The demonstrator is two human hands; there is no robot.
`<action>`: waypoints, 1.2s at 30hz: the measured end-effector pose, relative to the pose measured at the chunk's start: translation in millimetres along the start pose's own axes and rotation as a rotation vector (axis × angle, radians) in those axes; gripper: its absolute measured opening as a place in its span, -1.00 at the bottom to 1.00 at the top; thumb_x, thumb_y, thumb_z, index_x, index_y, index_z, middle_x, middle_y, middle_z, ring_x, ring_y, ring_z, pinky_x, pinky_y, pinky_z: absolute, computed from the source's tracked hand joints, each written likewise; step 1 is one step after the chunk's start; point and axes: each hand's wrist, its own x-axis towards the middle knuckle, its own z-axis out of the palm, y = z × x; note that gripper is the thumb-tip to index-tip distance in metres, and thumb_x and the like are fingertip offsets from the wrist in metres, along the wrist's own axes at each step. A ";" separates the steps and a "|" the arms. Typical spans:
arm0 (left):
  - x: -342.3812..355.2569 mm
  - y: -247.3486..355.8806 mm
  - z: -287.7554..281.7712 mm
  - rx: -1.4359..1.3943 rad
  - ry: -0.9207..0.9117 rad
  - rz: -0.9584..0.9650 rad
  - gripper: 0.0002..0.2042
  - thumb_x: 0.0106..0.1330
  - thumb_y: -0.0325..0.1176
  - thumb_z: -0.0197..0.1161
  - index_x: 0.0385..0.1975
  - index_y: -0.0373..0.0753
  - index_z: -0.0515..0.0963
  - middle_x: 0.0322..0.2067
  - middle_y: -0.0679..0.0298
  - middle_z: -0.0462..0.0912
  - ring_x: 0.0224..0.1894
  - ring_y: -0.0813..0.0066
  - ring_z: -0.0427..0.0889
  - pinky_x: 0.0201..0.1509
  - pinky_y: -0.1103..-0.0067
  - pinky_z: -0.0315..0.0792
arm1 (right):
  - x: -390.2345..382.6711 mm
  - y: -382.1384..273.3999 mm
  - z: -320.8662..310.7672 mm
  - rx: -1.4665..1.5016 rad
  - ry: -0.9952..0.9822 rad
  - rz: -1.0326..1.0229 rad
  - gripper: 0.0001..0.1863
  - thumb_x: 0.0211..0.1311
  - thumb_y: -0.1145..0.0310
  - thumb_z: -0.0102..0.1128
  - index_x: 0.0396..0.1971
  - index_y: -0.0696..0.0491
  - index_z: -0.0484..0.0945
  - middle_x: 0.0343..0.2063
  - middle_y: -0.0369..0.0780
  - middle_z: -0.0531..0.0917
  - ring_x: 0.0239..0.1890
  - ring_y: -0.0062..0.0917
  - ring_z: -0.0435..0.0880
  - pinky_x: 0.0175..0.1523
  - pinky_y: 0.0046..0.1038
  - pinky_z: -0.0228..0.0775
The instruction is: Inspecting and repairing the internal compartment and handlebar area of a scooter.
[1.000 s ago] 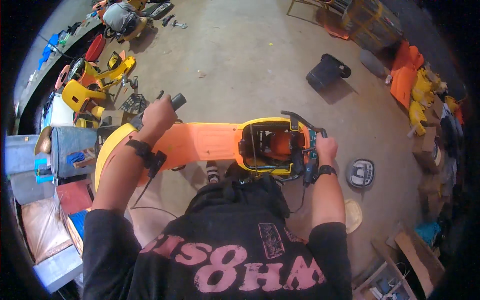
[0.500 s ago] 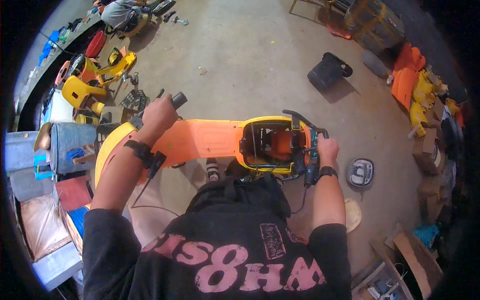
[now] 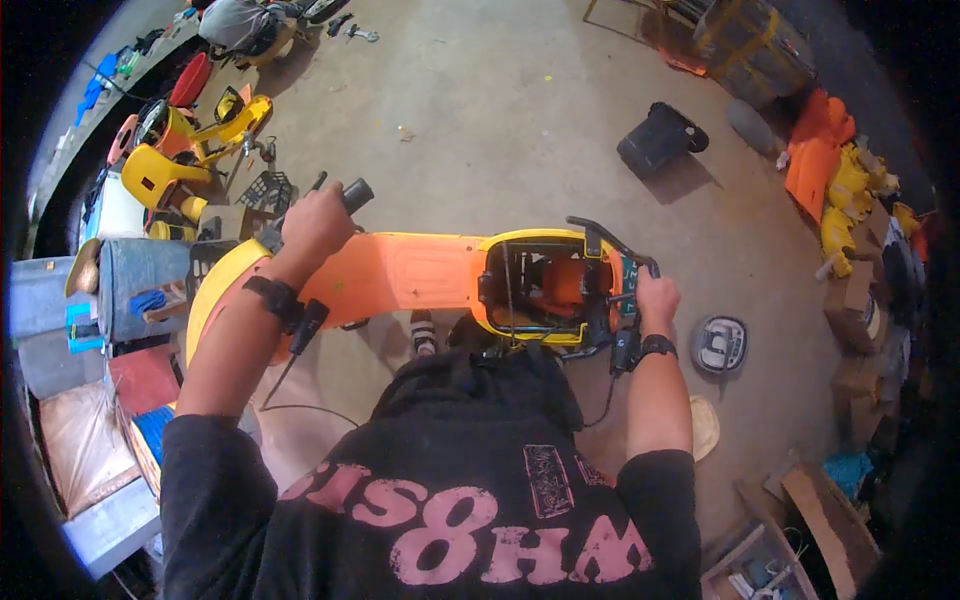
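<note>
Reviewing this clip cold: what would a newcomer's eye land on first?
First, the orange-and-yellow scooter stretching across the middle, with the left hand gripping its handlebar and the right hand on the black rail at its right end. Next, the yellow body panels crowded at the upper left, and the black bin on the floor at upper right.

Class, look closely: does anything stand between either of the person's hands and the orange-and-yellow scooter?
Nothing visible does: on the scooter, the left hand grips the handlebar and the right hand holds the black rail.
</note>
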 end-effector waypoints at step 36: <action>28.0 3.1 -7.7 -0.002 0.074 0.031 -0.70 0.20 -0.39 0.16 -0.05 -0.16 0.55 -0.21 0.00 0.69 -0.08 -0.04 0.69 -0.03 0.17 0.57 | 13.5 -12.4 -7.8 0.067 -0.018 -0.103 -0.23 0.26 -0.26 -0.05 -0.22 0.29 0.70 -0.14 0.23 0.66 0.01 0.11 0.62 0.19 -0.09 0.37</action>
